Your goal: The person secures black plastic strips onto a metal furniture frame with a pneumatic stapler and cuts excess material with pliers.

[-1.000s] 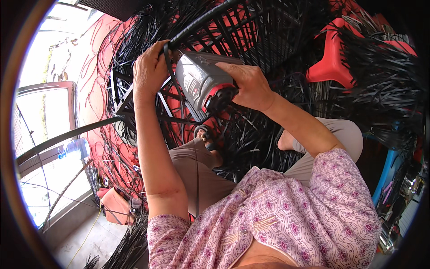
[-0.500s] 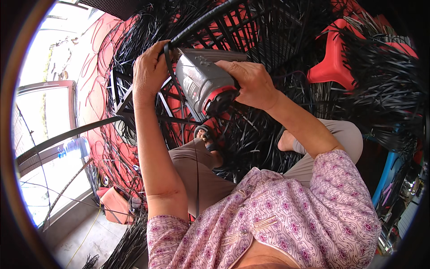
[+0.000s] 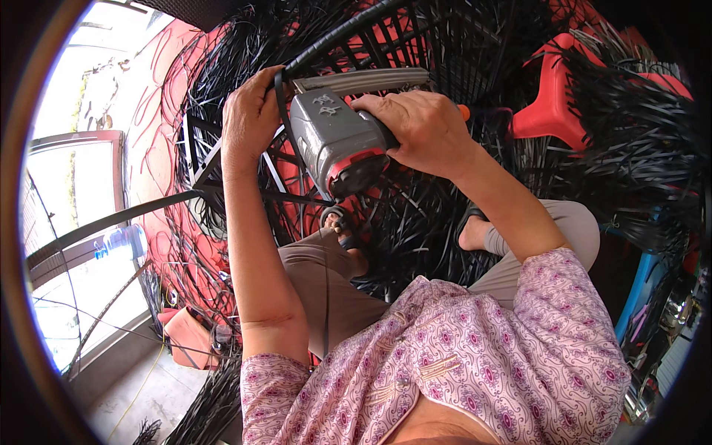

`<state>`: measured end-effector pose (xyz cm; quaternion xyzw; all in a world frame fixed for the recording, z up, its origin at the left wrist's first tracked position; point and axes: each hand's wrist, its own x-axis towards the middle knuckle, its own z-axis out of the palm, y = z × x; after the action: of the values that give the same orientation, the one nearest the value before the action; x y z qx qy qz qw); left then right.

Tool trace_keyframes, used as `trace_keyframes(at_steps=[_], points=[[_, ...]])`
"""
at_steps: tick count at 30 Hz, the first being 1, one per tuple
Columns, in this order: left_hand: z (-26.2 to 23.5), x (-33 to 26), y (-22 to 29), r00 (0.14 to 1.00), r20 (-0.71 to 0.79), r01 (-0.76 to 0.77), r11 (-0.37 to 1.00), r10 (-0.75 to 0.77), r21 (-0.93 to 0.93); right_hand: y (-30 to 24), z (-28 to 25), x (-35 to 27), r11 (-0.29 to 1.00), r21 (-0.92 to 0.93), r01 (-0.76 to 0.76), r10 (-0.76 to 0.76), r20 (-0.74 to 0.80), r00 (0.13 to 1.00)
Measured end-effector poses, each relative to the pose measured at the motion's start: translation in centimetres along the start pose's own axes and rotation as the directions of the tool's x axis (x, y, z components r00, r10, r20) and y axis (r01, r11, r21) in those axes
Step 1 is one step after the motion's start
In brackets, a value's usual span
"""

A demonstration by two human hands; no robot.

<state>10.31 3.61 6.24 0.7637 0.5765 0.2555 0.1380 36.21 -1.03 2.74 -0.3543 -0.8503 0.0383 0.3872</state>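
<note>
My right hand (image 3: pixel 424 133) is wrapped round the handle of a grey and red staple gun (image 3: pixel 331 141), held over a black woven frame (image 3: pixel 348 28). The gun's nose points up and left, close to the frame's wrapped rail, with its long ribbed magazine (image 3: pixel 386 79) lying beyond the body. Whether the nose touches the rail cannot be made out. My left hand (image 3: pixel 252 111) is closed on a flat black plastic strip (image 3: pixel 280 104) at the rail's end, its fingertips partly hidden. The strip loops down beside the gun.
Loose black strips (image 3: pixel 630 141) are heaped on the right and around the frame. A red plastic stool (image 3: pixel 552 104) stands at the upper right. One long black strip (image 3: pixel 119 220) arcs across the left. A pinkish bag (image 3: pixel 189 337) lies lower left, near a plastic water bottle (image 3: pixel 126 243).
My right hand has turned the staple gun, so more of its top and magazine shows, and an orange tip appears beyond the hand. My left hand stays almost in place.
</note>
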Motion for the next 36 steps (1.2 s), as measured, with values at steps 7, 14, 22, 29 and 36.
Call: trace_keyframes(at_steps=[7,14,22,29,36], points=[[0.0,-0.2,0.5,1.000,0.002,0.024,1.000,-0.024,0.012,0.3,-1.1,0.8,0.998,-0.056,0.026,-0.023,0.058,0.998],[-0.1,-0.3,-0.1,0.999,0.007,-0.040,0.999,0.040,-0.024,0.2,-0.2,0.1,0.995,-0.097,0.019,-0.016,0.038,0.999],[-0.2,-0.4,1.3,1.000,0.000,0.031,0.998,-0.031,0.057,2.3,-7.1,-1.2,0.944,0.028,-0.329,0.325,0.106,0.940],[1.8,-1.0,0.4,0.979,-0.168,-0.067,0.965,0.112,0.254,16.1,-18.0,-9.4,0.587,-0.244,-0.772,0.778,-0.092,0.621],[3.7,-1.9,1.1,0.948,-0.244,-0.063,0.874,0.204,0.482,26.9,-22.4,-19.7,-0.023,-0.721,-0.692,0.959,-0.211,0.187]])
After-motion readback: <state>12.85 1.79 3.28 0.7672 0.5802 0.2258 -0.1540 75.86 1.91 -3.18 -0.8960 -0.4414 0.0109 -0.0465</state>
